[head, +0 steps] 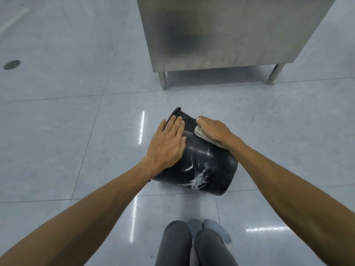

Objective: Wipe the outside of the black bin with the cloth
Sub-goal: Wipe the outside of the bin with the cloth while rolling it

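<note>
**Bin on its side on the floor, both hands on it, cloth under the right**

Round black plastic bin (201,162) lies tipped on its side on the glossy pale grey tiled floor (76,131), about mid-floor, near the front edge of the steel cabinet. Rim end points away from the person, toward upper left; base end faces the knees. White scratch or smear marks on the bin wall near the base end.

Left hand (167,143) lies flat, fingers spread and extended, palm down on the bin's upper left wall, fingertips near the rim. Not gripping, just pressing.

Right hand (213,129) is pressed down on a folded off-white cloth (200,134) against the bin's upper right wall; fingers curl over the cloth, which sticks out beneath the palm and by the wrist.

Hands are apart, bare bin wall between them.

Brushed stainless-steel cabinet on round legs (230,31) stands beyond the bin, not touching it. Dark round floor drain (12,64) at far left edge. Person's grey-trousered knees (192,244) at bottom edge, just short of the bin.
</note>
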